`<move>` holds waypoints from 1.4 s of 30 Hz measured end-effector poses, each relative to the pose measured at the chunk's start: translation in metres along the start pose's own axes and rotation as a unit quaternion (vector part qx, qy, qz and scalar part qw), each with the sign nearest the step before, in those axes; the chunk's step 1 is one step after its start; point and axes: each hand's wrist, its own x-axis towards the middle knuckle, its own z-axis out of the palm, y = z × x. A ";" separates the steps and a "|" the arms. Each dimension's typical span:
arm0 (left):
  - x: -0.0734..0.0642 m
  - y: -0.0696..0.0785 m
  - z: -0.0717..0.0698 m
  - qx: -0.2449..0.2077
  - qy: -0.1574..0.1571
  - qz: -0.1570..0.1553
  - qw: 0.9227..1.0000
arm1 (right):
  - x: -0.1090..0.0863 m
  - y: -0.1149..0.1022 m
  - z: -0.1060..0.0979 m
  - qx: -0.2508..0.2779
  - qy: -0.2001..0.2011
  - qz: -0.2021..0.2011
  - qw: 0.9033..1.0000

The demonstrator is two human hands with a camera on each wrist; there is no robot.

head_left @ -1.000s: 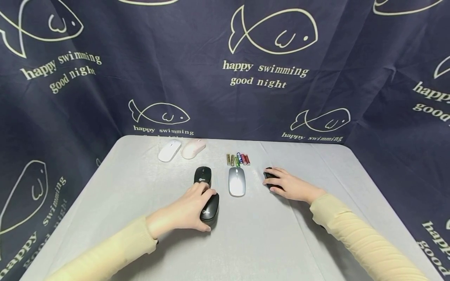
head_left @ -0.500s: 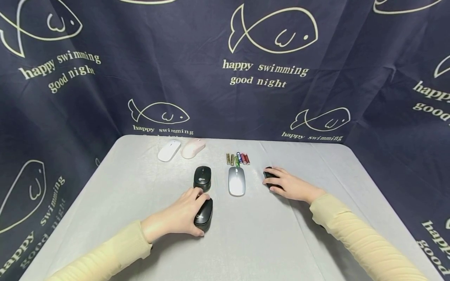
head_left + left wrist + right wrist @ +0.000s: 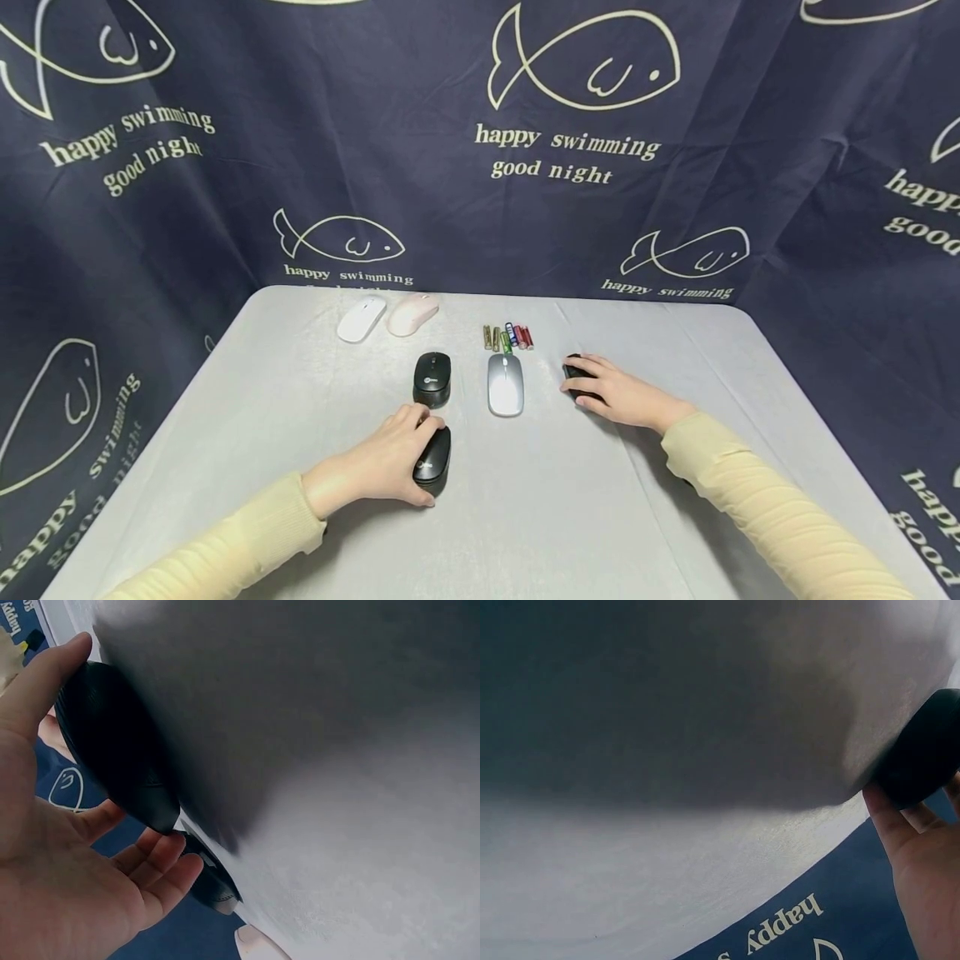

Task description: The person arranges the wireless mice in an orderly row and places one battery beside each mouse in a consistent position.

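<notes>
My left hand (image 3: 386, 462) grips a black computer mouse (image 3: 432, 457), thumb at its near end and fingers at its far end. In the left wrist view this black mouse (image 3: 112, 742) sits between the thumb and fingers of the left hand (image 3: 67, 855). A second black mouse (image 3: 432, 372) lies just beyond those fingers. Over to the right, my right hand (image 3: 618, 396) holds another black mouse (image 3: 573, 372), partly hidden beneath its fingers. The right wrist view shows that mouse (image 3: 922, 746) against the fingers of the right hand (image 3: 930, 877).
Between the hands lies a silver-grey mouse (image 3: 506, 386), with several small batteries (image 3: 507, 337) in a row behind it. A white mouse (image 3: 362, 319) and a pale pink mouse (image 3: 412, 315) are at the back left of the grey-white table (image 3: 540, 517). A dark blue fish-print curtain (image 3: 450, 183) surrounds it.
My left hand has drawn its black mouse left and slightly nearer, away from the grey mouse, uncovering more of the black mouse beyond. The right hand has stayed in place.
</notes>
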 end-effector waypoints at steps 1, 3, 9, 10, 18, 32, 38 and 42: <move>0.000 0.000 0.000 0.001 -0.001 -0.003 1.000 | 0.000 0.000 0.000 0.000 0.001 -0.002 1.000; -0.001 0.001 0.000 -0.001 -0.003 -0.008 1.000 | 0.000 0.000 0.000 0.000 0.005 -0.004 1.000; -0.001 0.003 0.000 0.000 -0.003 -0.014 1.000 | 0.000 0.001 0.001 0.004 0.004 0.001 1.000; -0.001 0.003 0.001 0.000 -0.003 -0.015 1.000 | -0.001 0.001 0.001 0.008 0.002 0.006 1.000; -0.002 0.004 -0.001 -0.006 0.004 -0.015 1.000 | 0.000 0.002 0.001 0.010 -0.003 0.014 1.000; -0.003 0.003 -0.004 -0.024 -0.008 -0.019 1.000 | 0.000 0.002 0.002 -0.011 -0.002 -0.002 1.000; -0.002 0.002 -0.011 -0.025 -0.009 -0.010 1.000 | 0.000 0.001 0.001 -0.009 0.000 -0.007 1.000; 0.003 0.001 -0.017 -0.023 -0.005 -0.006 1.000 | 0.000 0.000 0.000 -0.009 -0.002 -0.003 1.000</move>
